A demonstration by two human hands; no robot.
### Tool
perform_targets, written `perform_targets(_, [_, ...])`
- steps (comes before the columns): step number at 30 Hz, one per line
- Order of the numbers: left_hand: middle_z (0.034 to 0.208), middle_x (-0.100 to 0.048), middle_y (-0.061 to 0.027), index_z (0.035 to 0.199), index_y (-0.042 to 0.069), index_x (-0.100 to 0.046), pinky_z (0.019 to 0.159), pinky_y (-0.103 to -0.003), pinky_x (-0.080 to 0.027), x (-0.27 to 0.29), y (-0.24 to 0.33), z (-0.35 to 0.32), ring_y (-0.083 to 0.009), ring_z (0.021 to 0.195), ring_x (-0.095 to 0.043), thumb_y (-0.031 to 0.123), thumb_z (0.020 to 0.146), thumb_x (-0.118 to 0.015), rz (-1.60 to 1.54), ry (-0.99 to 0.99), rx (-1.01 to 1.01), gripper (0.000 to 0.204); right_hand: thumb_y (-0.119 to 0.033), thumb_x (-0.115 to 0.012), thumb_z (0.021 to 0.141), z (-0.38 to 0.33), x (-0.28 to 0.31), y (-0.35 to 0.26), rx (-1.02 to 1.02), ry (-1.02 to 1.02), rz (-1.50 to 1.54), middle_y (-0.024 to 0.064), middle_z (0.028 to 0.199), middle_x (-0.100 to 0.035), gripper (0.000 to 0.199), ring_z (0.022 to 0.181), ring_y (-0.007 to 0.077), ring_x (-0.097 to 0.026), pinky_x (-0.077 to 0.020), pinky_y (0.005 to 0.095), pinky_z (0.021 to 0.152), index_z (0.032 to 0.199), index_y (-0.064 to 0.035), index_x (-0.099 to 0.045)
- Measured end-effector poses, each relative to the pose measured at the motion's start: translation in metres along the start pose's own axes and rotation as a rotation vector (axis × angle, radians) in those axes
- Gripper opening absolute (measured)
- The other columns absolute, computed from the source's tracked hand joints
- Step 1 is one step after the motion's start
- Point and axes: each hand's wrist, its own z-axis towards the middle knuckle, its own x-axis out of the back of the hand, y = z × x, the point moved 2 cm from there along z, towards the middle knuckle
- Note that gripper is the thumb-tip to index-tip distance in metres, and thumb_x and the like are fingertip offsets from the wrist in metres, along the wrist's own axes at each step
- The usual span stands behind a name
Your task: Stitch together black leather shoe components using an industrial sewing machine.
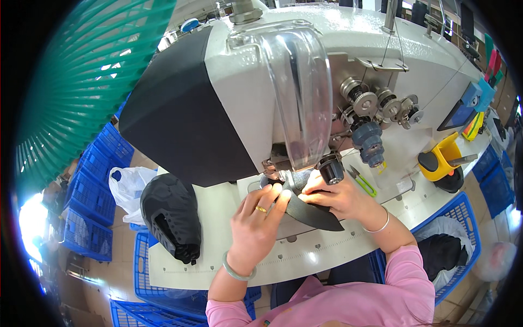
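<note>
Touching the black strip [315,213], the left hand [256,219] has fingertips close together; I cannot tell if they grip. The right hand [344,197], nearly closed, pinches the strip. The strip sits between both hands' fingertips; snips [365,185] lie to their right.

1. The left hand [251,226] wears a gold-coloured ring [261,209], a little back from the grip.
2. Farther from the grip, on the same side, a thick, smooth, pale grey-green bangle [231,272] circles the wrist.
3. The right hand [344,199] has a slim, silvery bangle [385,223] behind its grip, at the wrist.
4. Well back from both grips sits a plain pink top [354,300], its sleeves ending around the elbows.
5. A small coloured mark [267,323] shows on the pink front, perhaps a print; the frame's edge cuts it.
6. Dark trousers [351,276] show below the grip.
</note>
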Motion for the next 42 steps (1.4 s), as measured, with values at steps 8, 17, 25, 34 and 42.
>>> perform_targets(8, [0.099, -0.062, -0.0059, 0.100, 0.005, -0.067, 0.069, -0.034, -0.054, 0.000, 0.002, 0.007, -0.0250, 0.086, -0.062, -0.001, 0.066, -0.066, 0.019, -0.051, 0.031, 0.035, -0.011, -0.073, 0.059, 0.004, -0.002, 0.008, 0.024, 0.091, 0.009, 0.0060, 0.088, -0.057, 0.032, 0.084, 0.0259, -0.054, -0.0475, 0.0378, 0.070, 0.090, -0.0072, -0.069])
perform_targets(17, [0.094, -0.061, -0.0046, 0.098, 0.007, -0.068, 0.064, -0.033, -0.053, -0.005, -0.010, 0.008, -0.0230, 0.079, -0.062, -0.001, 0.067, -0.068, 0.013, -0.037, 0.009, 0.032, -0.011, -0.072, 0.059, 0.008, -0.004, 0.008, 0.008, 0.054, -0.079, 0.0021, 0.084, -0.056, 0.036, 0.084, 0.0251, -0.055, -0.0489, 0.0319, 0.066, 0.095, -0.0121, -0.069])
perform_targets(25, [0.088, -0.066, -0.0050, 0.095, 0.006, -0.070, 0.062, -0.033, -0.052, -0.006, -0.018, 0.003, -0.0211, 0.072, -0.063, -0.002, 0.065, -0.071, -0.362, 0.058, 0.310, 0.031, -0.008, -0.070, 0.064, 0.014, 0.003, -0.006, 0.047, -0.052, -0.307, 0.0008, 0.094, -0.061, 0.036, 0.092, 0.0242, -0.055, -0.0496, 0.0345, 0.075, 0.100, -0.0125, -0.068])
perform_targets(34, [0.091, -0.064, -0.0057, 0.095, 0.005, -0.071, 0.069, -0.035, -0.051, -0.004, -0.001, 0.004, -0.0266, 0.084, -0.060, -0.005, 0.064, -0.069, -0.086, 0.068, 0.173, 0.033, -0.010, -0.070, 0.069, 0.011, 0.001, -0.016, -0.247, -0.041, -0.050, 0.0057, 0.105, -0.058, 0.039, 0.100, 0.0259, -0.054, -0.0426, 0.0463, 0.083, 0.108, -0.0061, -0.067])
perform_targets(42, [0.098, -0.061, -0.0052, 0.100, 0.007, -0.068, 0.070, -0.035, -0.051, -0.003, 0.003, 0.003, -0.0256, 0.087, -0.060, -0.005, 0.064, -0.069, -0.027, 0.000, 0.152, 0.038, -0.011, -0.070, 0.067, 0.017, 0.005, -0.019, -0.072, -0.006, -0.281, 0.0049, 0.104, -0.059, 0.040, 0.097, 0.0257, -0.055, -0.0434, 0.0460, 0.082, 0.106, -0.0022, -0.068])
